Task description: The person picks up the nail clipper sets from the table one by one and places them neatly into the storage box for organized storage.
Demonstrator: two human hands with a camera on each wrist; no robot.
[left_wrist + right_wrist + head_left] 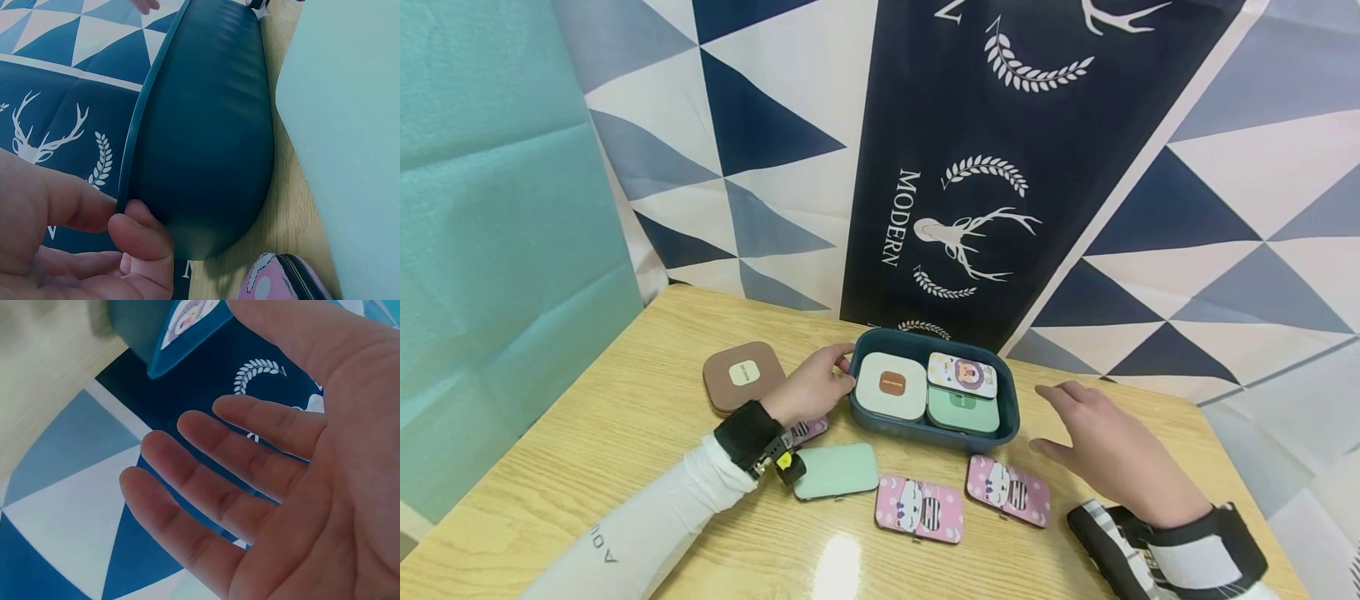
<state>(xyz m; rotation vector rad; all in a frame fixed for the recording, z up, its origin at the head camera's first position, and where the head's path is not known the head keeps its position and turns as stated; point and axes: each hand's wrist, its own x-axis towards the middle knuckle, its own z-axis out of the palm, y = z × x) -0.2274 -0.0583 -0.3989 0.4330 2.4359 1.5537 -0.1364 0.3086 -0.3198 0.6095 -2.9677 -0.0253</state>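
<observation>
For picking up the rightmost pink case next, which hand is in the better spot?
Probably the right hand: it is empty, open and nearer that pink case. The left hand is pinching the rim of the blue tub at its opposite end.

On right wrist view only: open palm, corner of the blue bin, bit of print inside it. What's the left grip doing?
Observer: Left grip pinches the rim of the blue bin at its left end.
Operator: What's in that end of the bin?
Observer: A white square case, beside the lion-print tin whose edge you're seeing.
Operator: Anything on the table left of the bin?
Observer: Yes, a brown square case lies on the table there, past the left wrist.
</observation>
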